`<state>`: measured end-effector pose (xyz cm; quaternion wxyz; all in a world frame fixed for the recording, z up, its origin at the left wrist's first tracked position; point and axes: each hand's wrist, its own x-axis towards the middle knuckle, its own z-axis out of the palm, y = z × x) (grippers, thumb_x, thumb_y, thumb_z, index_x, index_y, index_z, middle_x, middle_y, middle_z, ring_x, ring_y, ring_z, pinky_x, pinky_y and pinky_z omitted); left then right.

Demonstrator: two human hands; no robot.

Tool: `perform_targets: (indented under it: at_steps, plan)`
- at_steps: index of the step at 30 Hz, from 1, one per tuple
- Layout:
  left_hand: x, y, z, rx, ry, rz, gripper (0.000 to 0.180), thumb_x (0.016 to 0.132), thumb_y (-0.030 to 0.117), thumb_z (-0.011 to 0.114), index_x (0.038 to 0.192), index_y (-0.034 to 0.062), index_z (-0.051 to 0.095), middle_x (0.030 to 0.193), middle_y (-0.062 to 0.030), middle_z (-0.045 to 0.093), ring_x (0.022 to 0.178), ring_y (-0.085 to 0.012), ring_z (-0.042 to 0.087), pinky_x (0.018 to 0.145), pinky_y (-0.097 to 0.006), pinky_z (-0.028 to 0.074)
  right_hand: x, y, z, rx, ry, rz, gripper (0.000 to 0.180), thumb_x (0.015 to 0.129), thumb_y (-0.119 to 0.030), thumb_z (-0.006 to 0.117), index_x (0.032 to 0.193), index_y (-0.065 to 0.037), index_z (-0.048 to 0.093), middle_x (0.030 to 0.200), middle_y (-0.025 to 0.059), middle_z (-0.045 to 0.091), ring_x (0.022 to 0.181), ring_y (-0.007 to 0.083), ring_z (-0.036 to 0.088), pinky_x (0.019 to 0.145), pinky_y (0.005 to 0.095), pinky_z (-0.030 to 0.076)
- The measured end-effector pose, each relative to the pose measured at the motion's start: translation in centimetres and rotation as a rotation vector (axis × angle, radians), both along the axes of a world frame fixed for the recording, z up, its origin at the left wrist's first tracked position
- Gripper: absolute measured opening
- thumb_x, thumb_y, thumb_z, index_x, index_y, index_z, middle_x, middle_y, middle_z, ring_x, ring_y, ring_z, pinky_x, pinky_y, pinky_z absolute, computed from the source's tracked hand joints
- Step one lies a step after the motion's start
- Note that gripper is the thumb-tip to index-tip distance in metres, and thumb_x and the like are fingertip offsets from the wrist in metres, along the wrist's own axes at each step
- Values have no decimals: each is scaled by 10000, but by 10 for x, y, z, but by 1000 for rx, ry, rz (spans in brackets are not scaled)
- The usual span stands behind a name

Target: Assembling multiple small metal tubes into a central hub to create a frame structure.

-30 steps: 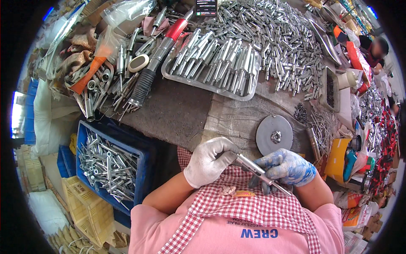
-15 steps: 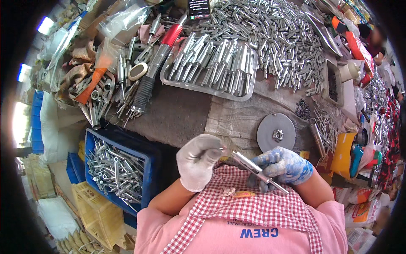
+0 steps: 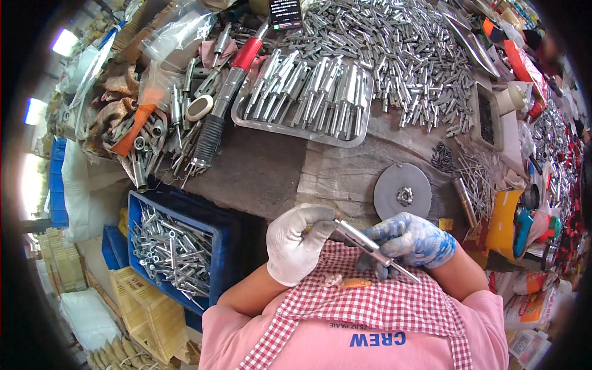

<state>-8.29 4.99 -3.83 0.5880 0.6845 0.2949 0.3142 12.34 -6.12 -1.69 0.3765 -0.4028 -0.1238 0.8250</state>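
A shiny metal tube with a thin rod [image 3: 364, 242] slants down to the right above my apron. My right hand [image 3: 414, 240], in a blue-stained white glove with dark fingertips, is closed round the tube's middle; the rod sticks out below its fingers. My left hand [image 3: 296, 246], in a white glove, is closed in a pinch at the tube's upper left end. Whatever lies between those left fingertips is too small to make out. Just beyond the right hand lies a grey round disc [image 3: 390, 191] with a small heap of metal bits [image 3: 404, 196] on it.
A clear tray [image 3: 290, 128] of similar tubes stands beyond, before a large pile of metal parts [image 3: 407, 68]. At left are a blue crate [image 3: 216, 265] of metal parts and a red-and-black tool [image 3: 213, 132]. Thin rods [image 3: 478, 179] lie right of the disc.
My left hand has moved right, bringing its pinched fingertips from just short of the tube to its upper end. The right hand keeps holding the tube in nearly the same place.
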Motion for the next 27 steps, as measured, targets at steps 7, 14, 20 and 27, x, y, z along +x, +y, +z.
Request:
perform_targets:
  at_steps: [7,14,20,27]
  plan:
    - [2,2,-3,200,26,22,114,853,86,636,877,-26,631,820,-113,657,725,-167,623,655,-262,483,3,-4,-6,-1,108,-37,472,809,-41,622,1253,65,499,1005,188,657,728,205,669,642,290,541]
    - [2,0,-14,62,35,44,86,828,33,650,892,-25,646,807,-106,660,714,-147,630,646,-243,488,0,5,8,-80,-108,22,488,797,-51,616,1246,92,488,998,200,653,723,226,669,651,315,548]
    - [3,3,-14,35,40,36,76,820,21,655,885,-18,656,811,-98,666,713,-138,635,635,-239,493,-3,11,20,-167,-94,-71,487,770,-37,616,1216,118,498,976,206,653,709,234,668,665,339,561]
    - [-1,10,-9,83,-48,31,70,790,-4,667,857,-12,649,805,-101,655,706,-164,636,626,-254,488,-6,10,7,-120,-34,-63,490,748,-1,615,1211,114,505,954,198,656,700,231,665,661,338,554]
